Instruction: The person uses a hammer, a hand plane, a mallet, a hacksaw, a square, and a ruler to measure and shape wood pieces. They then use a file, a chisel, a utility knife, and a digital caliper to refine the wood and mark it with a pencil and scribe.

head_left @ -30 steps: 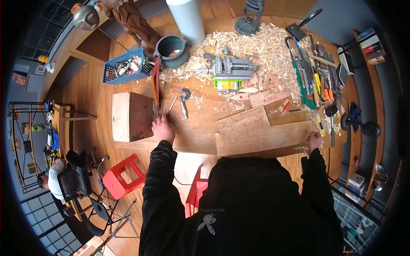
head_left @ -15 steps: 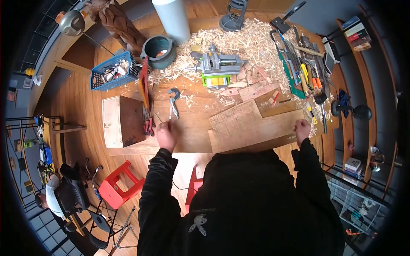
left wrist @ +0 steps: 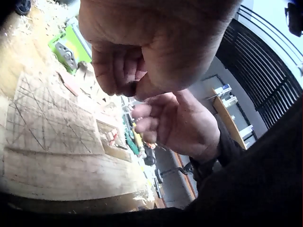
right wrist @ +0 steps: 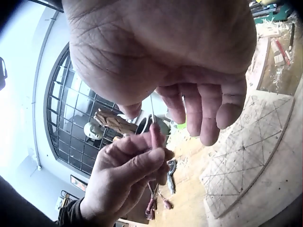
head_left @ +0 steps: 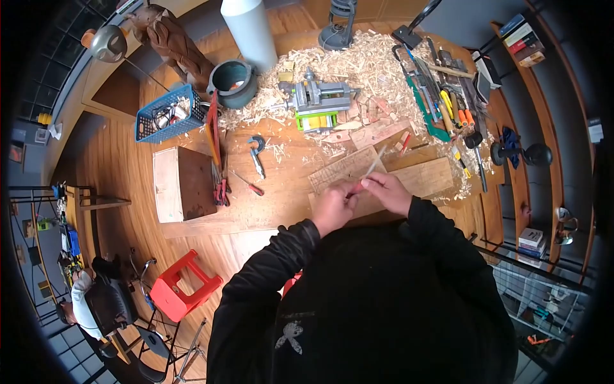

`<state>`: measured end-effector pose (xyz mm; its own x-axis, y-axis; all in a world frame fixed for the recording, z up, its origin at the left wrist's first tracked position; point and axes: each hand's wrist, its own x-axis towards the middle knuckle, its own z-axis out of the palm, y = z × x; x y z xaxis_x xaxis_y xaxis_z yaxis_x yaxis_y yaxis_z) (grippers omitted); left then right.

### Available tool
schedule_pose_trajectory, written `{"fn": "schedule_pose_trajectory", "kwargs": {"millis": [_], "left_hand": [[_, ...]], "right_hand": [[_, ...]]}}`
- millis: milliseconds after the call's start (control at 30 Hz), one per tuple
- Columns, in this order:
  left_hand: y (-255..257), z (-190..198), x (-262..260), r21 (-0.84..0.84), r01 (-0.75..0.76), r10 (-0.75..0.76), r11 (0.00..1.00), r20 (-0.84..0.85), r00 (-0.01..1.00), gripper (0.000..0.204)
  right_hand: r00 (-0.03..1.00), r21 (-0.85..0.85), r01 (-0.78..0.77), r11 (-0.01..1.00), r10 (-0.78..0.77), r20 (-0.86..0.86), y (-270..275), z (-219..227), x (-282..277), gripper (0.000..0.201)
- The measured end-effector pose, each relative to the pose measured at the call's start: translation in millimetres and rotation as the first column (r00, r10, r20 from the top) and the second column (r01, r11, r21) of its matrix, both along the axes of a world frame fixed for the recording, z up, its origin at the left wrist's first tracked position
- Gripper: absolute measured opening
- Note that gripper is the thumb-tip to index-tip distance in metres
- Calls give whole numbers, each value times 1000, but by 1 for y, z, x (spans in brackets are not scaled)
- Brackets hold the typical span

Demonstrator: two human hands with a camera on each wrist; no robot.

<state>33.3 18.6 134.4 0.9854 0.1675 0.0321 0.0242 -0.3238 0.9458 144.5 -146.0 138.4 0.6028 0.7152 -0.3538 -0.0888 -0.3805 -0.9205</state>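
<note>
In front of the torso my left hand (head_left: pixel 334 208) grips the red handle of a slim carving tool (right wrist: pixel 155 137). Its thin metal shaft (head_left: pixel 376 160) points up and away over the boards. Close by, my right hand (head_left: pixel 389 192) has its thumb and loosely bent fingers on either side of the shaft, with a gap between them in the right wrist view. Below both hands lies a wooden board with a pencilled grid (left wrist: pixel 52 118), on a longer plain board (head_left: pixel 425 179). Another red-handled tool (head_left: pixel 256 190) lies on the table to the left.
Several red-handled tools (head_left: pixel 222 192) lie against a wooden box (head_left: pixel 197 185). A caliper-like tool (head_left: pixel 257 157), a vise (head_left: pixel 323 96) and wood shavings (head_left: pixel 377 70) are farther back. Saws and hand tools (head_left: pixel 441 96) line the right side. A blue basket (head_left: pixel 169 115) stands at the left.
My left hand has moved right from beside the wooden box, bringing the red-handled carving tool. The right hand has left the plain board's right end and come in to meet it.
</note>
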Motion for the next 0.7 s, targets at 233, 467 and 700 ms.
{"fn": "schedule_pose_trajectory", "kwargs": {"millis": [233,467,700], "left_hand": [[-8,12,3,-26,134,-135,991,-26,990,21],[23,-47,-4,384,99,-52,918,-130,990,66],[43,-76,-10,612,190,47,767,-349,936,112]], "right_hand": [[993,54,113,992,-110,-50,-10,-5,-7,29],[957,53,280,959,-274,-96,-34,-9,9,28],[956,-121,270,955,-281,-84,-39,-18,3,30]]}}
